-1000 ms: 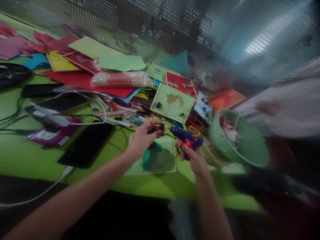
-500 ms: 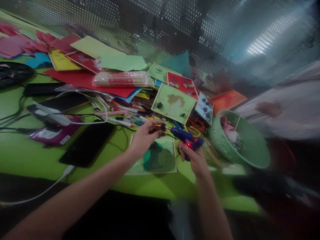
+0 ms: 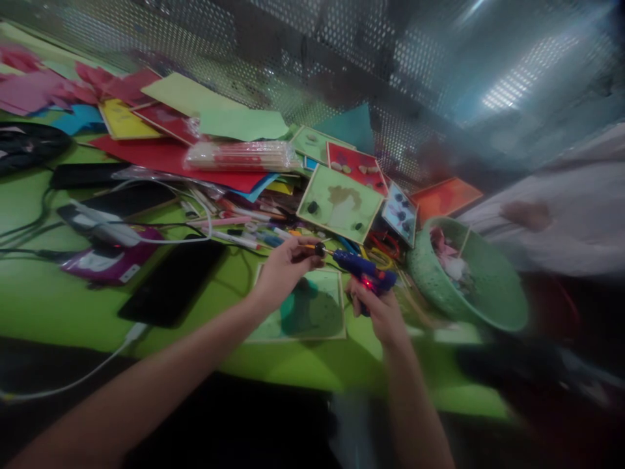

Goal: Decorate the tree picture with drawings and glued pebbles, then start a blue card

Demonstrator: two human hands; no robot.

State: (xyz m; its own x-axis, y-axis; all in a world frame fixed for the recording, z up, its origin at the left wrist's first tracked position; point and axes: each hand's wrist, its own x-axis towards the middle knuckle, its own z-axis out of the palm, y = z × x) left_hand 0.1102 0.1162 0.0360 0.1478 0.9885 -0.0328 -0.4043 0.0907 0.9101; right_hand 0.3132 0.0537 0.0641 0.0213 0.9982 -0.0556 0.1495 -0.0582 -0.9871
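My left hand (image 3: 283, 268) pinches a small dark round piece (image 3: 319, 248) between thumb and fingers. My right hand (image 3: 375, 311) grips a blue glue gun (image 3: 364, 268) with a red light lit on its side. The gun's nozzle touches or nearly touches the dark piece. Both hands hover above a green framed card (image 3: 312, 311) lying on the bright green table (image 3: 58, 306).
A green bowl (image 3: 481, 286) with scraps stands right of my hands. A black phone (image 3: 170, 281) and cables lie to the left. Pens, framed cards (image 3: 339, 203) and coloured paper sheets pile up behind. Another person in a light garment (image 3: 561, 208) sits at the right.
The hands, the glue gun and the dark piece have stayed as they were; only the camera view has shifted slightly.
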